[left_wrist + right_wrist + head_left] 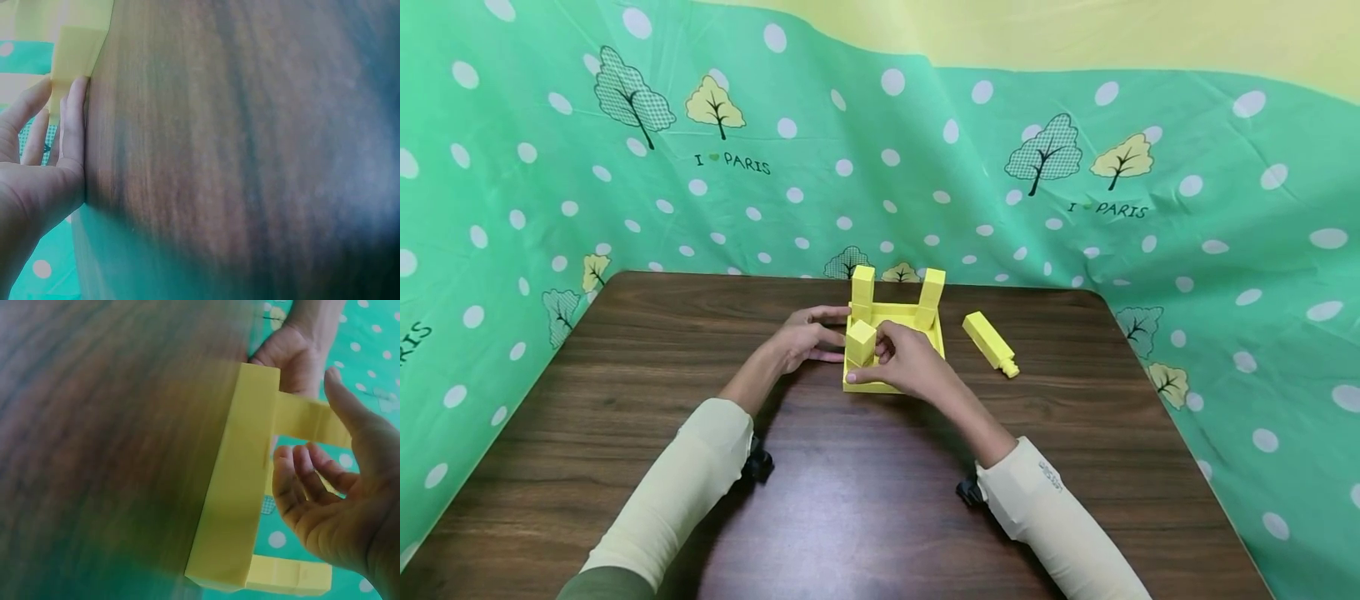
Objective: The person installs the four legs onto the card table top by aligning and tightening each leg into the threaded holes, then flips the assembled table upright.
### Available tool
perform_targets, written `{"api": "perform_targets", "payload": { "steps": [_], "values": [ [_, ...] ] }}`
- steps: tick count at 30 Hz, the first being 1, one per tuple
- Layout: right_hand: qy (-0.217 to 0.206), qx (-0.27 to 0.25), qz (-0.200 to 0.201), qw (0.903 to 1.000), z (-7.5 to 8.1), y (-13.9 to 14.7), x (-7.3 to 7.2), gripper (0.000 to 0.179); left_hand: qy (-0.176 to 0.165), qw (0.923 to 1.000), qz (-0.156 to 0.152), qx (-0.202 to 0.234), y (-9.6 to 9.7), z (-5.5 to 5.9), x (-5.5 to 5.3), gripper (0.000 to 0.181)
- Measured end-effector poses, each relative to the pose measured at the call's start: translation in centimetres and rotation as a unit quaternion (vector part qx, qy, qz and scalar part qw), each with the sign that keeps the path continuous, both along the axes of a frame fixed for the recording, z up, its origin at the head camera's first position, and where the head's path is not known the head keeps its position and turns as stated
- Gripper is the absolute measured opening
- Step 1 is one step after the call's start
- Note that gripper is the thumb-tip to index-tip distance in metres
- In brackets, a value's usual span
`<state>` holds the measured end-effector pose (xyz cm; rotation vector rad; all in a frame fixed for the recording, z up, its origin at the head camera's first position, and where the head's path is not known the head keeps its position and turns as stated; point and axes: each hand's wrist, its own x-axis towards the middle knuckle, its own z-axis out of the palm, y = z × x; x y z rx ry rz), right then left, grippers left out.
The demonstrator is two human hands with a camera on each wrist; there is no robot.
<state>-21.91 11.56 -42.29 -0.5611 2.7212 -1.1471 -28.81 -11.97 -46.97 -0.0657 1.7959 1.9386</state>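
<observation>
A yellow square tray-like frame (pixel 891 387) lies on the table with three yellow posts standing at its corners: back left (pixel 862 287), back right (pixel 932 292) and front left (pixel 861 342). My left hand (pixel 801 340) is at the frame's left side, fingers extended; in the left wrist view its fingertips (pixel 78 84) reach the yellow side. Around the front-left post (pixel 306 417) is my right hand (pixel 910 358), thumb spread away from half-bent fingers, with a gap between them. The fingers seem apart from the post. A fourth post is out of reach of both hands.
The loose yellow post (pixel 988 337) lies on the table right of the frame, its narrow knobbed end toward the front right. A green dotted cloth (pixel 880 192) hangs behind and beside the dark wooden table (pixel 865 517).
</observation>
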Motion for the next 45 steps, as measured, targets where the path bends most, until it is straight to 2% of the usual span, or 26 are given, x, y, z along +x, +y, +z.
{"api": "perform_targets", "payload": {
  "steps": [2, 5, 7, 9, 16, 24, 27, 33, 39, 45],
  "values": [
    [-0.017, -0.047, 0.029, 0.9983, 0.2, 0.3, -0.2, 0.062, 0.001, 1.0, 0.0, 0.0, 0.0, 0.1, 0.1, 0.072],
    [-0.039, -0.118, 0.087, 0.9884, 0.4, 0.5, -0.5, 0.072, 0.003, 1.0, -0.001, 0.001, 0.0, 0.3, 0.2, 0.072],
    [-0.042, -0.143, 0.113, 0.9823, 0.5, 0.6, -0.5, 0.071, 0.004, 1.0, 0.0, 0.002, 0.0, 0.2, 0.2, 0.072],
    [-0.034, -0.146, 0.118, 0.9817, 0.5, 0.5, -0.5, 0.066, 0.003, 1.0, -0.001, 0.001, -0.1, 0.1, 0.1, 0.072],
    [-0.015, -0.128, 0.08, 0.9885, 0.6, 0.3, -0.2, 0.052, 0.0, 1.0, 0.0, 0.001, 0.0, 0.0, 0.1, 0.072],
    [0.002, -0.065, 0.041, 0.997, 0.6, 0.1, -0.1, 0.045, -0.002, 1.0, 0.003, 0.0, 0.0, 0.1, 0.1, 0.073],
    [0.003, -0.058, 0.039, 0.9975, 0.6, 0.0, -0.1, 0.043, -0.002, 1.0, 0.004, 0.0, 0.0, 0.0, 0.0, 0.072],
    [0.024, -0.02, 0.031, 0.999, 0.5, -0.2, 0.1, 0.028, -0.004, 1.0, 0.003, -0.001, 0.1, 0.0, 0.0, 0.072],
    [0.041, 0.037, -0.008, 0.9985, 1.2, -1.0, 0.6, 0.031, 0.001, 1.0, 0.001, -0.002, 0.1, 0.1, 0.2, 0.072],
    [0.044, 0.066, -0.018, 0.9967, 1.4, -1.2, 0.6, 0.033, 0.002, 0.9999, 0.003, -0.012, 0.1, 0.4, 0.5, 0.071]
  ]
}}
